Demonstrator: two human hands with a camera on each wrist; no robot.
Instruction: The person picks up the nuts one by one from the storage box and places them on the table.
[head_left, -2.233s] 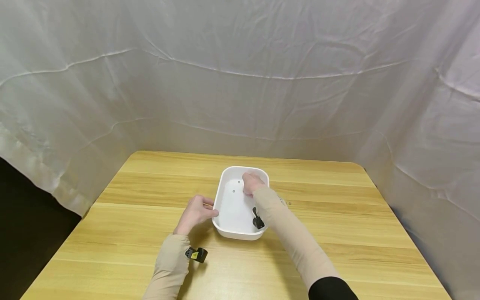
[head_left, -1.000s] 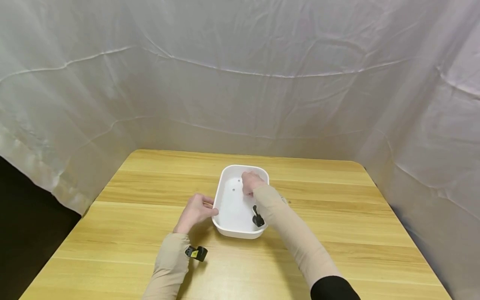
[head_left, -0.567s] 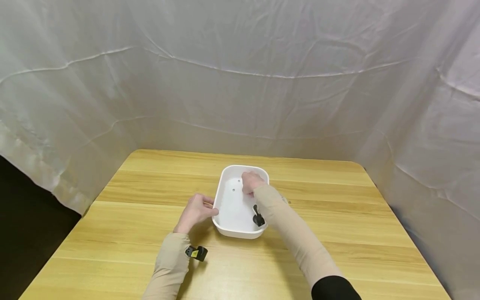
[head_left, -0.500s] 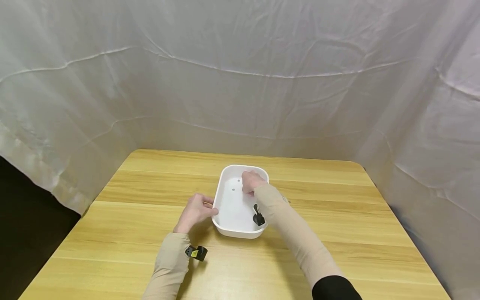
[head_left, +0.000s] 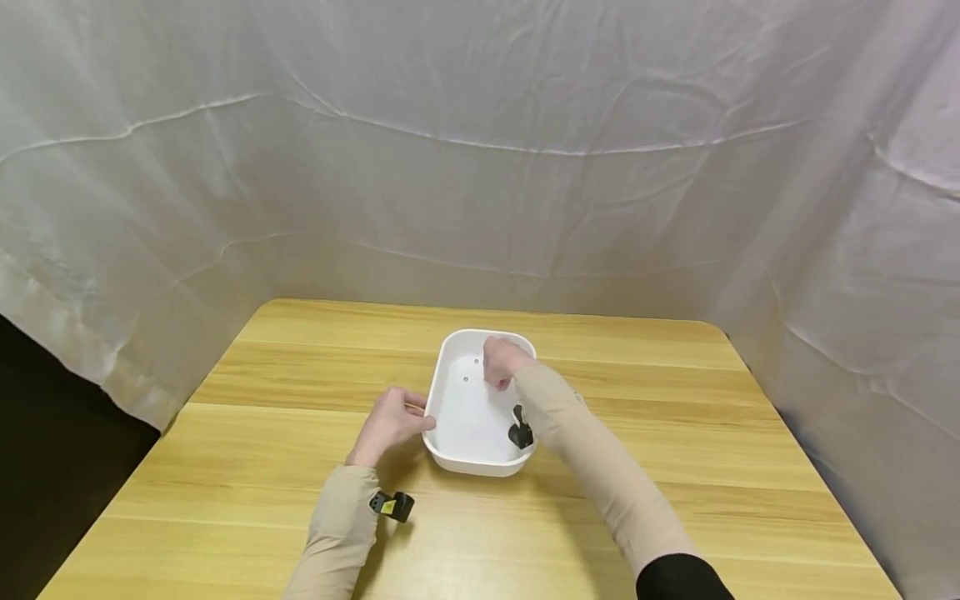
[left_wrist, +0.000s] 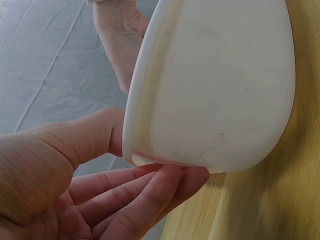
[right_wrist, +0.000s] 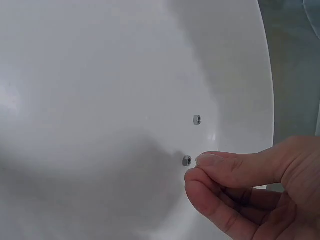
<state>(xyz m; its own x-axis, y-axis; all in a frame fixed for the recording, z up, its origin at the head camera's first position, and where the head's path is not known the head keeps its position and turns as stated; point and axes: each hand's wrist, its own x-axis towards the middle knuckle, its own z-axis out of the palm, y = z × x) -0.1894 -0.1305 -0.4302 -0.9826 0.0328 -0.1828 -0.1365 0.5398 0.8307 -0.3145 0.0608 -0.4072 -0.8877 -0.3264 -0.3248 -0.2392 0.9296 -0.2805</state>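
Observation:
A white rectangular plastic tub [head_left: 468, 425] with rounded corners stands on the table. My left hand [head_left: 390, 423] pinches its left wall, thumb over the rim and fingers outside against the wall, as the left wrist view shows. Inside the tub's far end is my right hand [head_left: 505, 362], its thumb and index fingertips [right_wrist: 207, 160] pressed together and the other fingers curled. Anything between those fingertips is hidden. Two small metal nuts [right_wrist: 197, 120] lie on the tub's floor; the nearer nut [right_wrist: 186, 161] is just beside the right thumb tip.
The wood-grain table [head_left: 675, 433] extends around the tub. A pale curtain [head_left: 480, 208] hangs behind and at both sides. Small pale bits [head_left: 577, 396] show on the table beside the right sleeve, mostly covered by it. Wrist cameras [head_left: 393, 506] are strapped to both arms.
My right hand has turned and lifted slightly within the tub, and its forearm has shifted to the right, covering more of the small bits on the table. The left hand stays put.

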